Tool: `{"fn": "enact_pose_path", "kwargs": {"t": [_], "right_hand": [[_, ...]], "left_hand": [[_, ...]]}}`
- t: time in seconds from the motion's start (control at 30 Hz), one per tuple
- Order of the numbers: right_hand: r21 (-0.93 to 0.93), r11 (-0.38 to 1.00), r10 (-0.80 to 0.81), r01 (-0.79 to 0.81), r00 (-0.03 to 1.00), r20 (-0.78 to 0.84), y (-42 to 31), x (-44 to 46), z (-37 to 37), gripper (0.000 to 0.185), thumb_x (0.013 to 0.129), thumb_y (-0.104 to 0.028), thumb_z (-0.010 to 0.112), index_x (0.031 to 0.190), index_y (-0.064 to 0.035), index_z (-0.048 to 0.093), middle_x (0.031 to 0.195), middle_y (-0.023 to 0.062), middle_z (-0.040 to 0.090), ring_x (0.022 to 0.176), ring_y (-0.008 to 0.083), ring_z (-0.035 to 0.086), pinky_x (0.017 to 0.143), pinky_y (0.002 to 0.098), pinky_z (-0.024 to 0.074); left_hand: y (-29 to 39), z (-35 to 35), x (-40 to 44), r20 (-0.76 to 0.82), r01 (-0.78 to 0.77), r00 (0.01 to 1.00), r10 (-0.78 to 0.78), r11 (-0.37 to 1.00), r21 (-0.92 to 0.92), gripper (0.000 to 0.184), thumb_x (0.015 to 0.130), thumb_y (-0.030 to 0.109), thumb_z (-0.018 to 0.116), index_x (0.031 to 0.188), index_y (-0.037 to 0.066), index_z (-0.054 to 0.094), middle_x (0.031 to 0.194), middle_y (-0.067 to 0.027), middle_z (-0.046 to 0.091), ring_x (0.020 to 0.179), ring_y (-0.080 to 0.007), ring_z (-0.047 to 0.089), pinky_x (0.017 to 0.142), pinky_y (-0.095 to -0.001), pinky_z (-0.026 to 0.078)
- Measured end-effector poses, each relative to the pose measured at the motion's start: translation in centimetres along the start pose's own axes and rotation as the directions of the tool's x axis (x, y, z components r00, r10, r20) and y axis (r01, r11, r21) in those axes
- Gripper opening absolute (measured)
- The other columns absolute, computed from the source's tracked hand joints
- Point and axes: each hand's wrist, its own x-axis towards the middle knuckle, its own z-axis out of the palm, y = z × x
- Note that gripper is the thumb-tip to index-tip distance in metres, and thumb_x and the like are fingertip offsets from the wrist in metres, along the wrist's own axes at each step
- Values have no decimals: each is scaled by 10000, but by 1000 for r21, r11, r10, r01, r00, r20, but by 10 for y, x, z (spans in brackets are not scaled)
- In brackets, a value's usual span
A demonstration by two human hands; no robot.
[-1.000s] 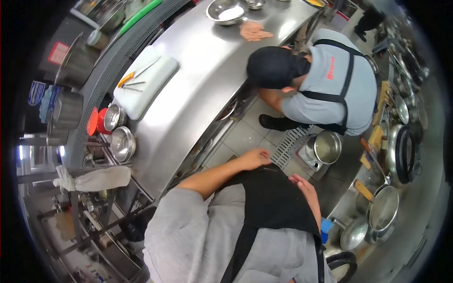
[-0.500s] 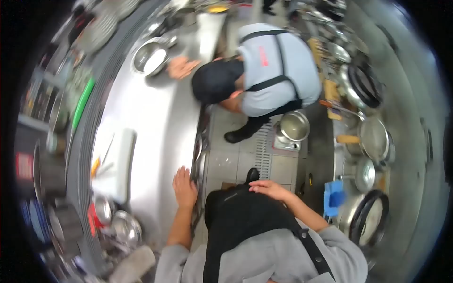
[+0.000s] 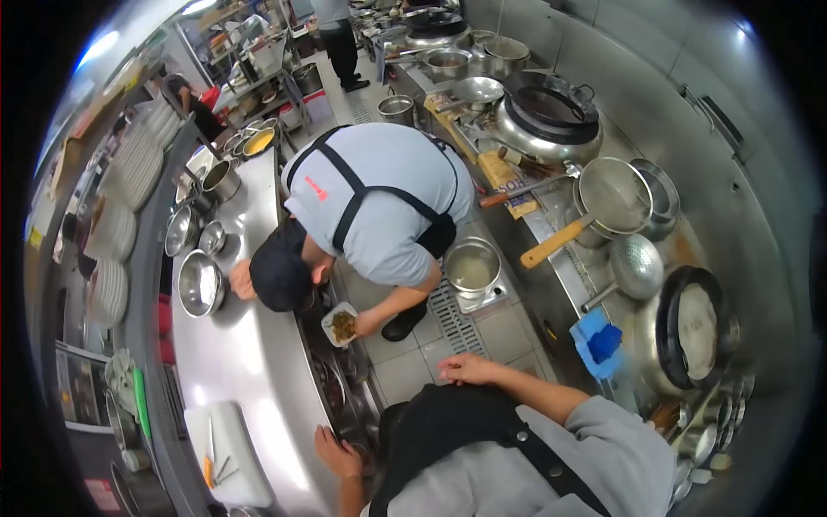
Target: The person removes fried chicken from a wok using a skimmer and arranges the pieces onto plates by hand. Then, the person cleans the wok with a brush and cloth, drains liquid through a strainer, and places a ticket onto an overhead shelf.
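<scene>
Kitchen aisle, head view: steel counter (image 3: 258, 370) occupies the left of the frame, long axis running bottom to top. Left hand (image 3: 338, 454), lower centre, is the nearer of 2; fingers extended at the counter's edge, nothing seen gripped. Right hand (image 3: 468, 369), near centre, is well apart from it, fingers loosely bent; contents cannot be determined. Counter surface lies frame-left of both hands.
</scene>
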Motion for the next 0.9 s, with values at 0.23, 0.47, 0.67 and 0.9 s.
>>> {"fn": "enact_pose_path", "kwargs": {"t": [0.23, 0.47, 0.67, 0.9], "right_hand": [[379, 925, 20, 16, 996, -91, 52, 17, -33, 475, 941, -290, 648, 1320, -19, 560, 1024, 39, 692, 840, 110, 615, 737, 251, 522], [508, 861, 123, -13, 975, -183, 68, -8, -37, 420, 954, -207, 632, 1331, -34, 566, 1060, 43, 689, 878, 86, 596, 788, 239, 504], [522, 853, 171, -5, 947, -271, 52, -4, -16, 399, 954, -194, 622, 1317, -32, 578, 1048, 51, 691, 878, 106, 615, 783, 257, 518], [490, 870, 162, 44, 915, -370, 18, 27, 2, 404, 948, -211, 626, 1307, -30, 580, 1034, 50, 694, 882, 124, 635, 757, 273, 544]], "left_hand": [[76, -2, 44, 74, -58, 995, 70, 988, -145, 537, 738, 87, 696, 1247, -7, 556, 1395, -222, 495, 1313, -427, 427, 1124, -548, 286], [87, 98, 79, 831, 222, 509, 223, 899, -377, 556, 987, 464, 498, 1196, -32, 636, 1167, -231, 662, 1094, -406, 622, 954, -408, 480], [139, 5, 159, 924, 802, 231, 303, 479, -358, 639, 986, 538, 506, 1282, -18, 613, 1220, -151, 664, 1120, -276, 614, 997, -364, 443], [144, -22, 215, 664, 491, 267, 698, 495, -717, 582, 1007, 460, 506, 1396, 29, 543, 1394, -94, 562, 1283, -210, 502, 1114, -321, 327]]}}
